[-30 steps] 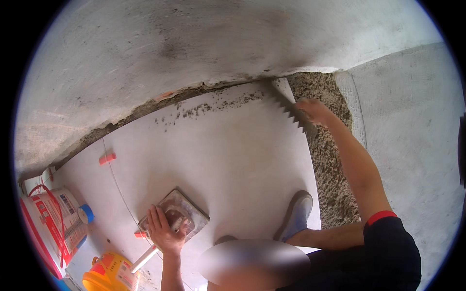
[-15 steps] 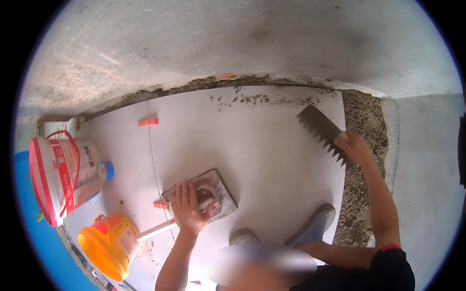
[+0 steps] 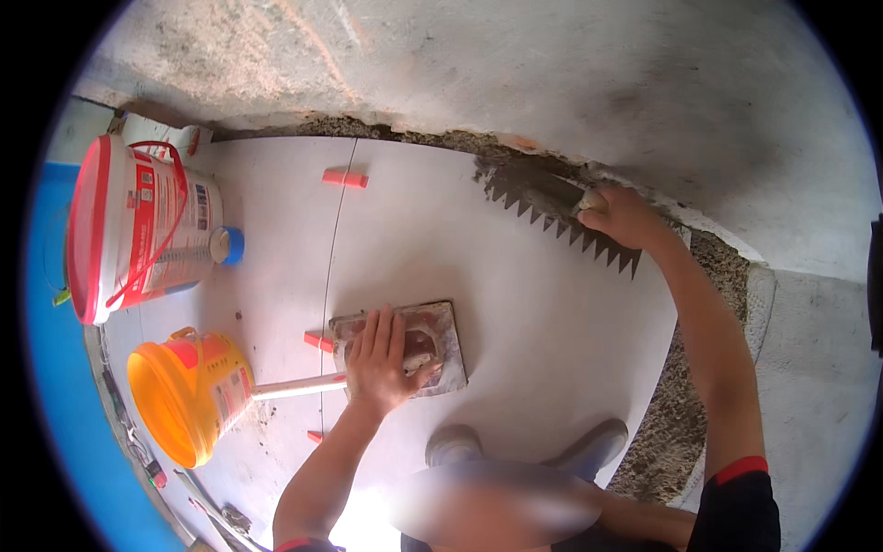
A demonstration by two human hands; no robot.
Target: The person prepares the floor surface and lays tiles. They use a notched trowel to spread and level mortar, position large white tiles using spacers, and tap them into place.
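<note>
The person crouches on the pale floor tile [image 3: 515,276], and everything is best placed from that tile. At its far edge, where it meets the rough grey wall [image 3: 478,74], the right hand [image 3: 624,218] is closed around the handle of a notched trowel [image 3: 552,210]. The blade lies almost flat, its long axis running along the tile's far edge, from the hand out toward the left; the saw-like teeth point back toward the person. It seems held that way so the toothed edge can work the dark mortar [image 3: 441,138] packed in the gap under the wall.

Near the tile's near side, the left hand [image 3: 382,359] presses down with fingers spread on a small mortar-smeared float [image 3: 405,348], not gripping so much as leaning, likely as a prop for balance while reaching.

Red wedge spacers [image 3: 345,178] sit along the joint line on the tile's left. Beyond that joint lie an orange bucket [image 3: 184,396] on its side and a large white tub with a red lid [image 3: 138,230].
</note>
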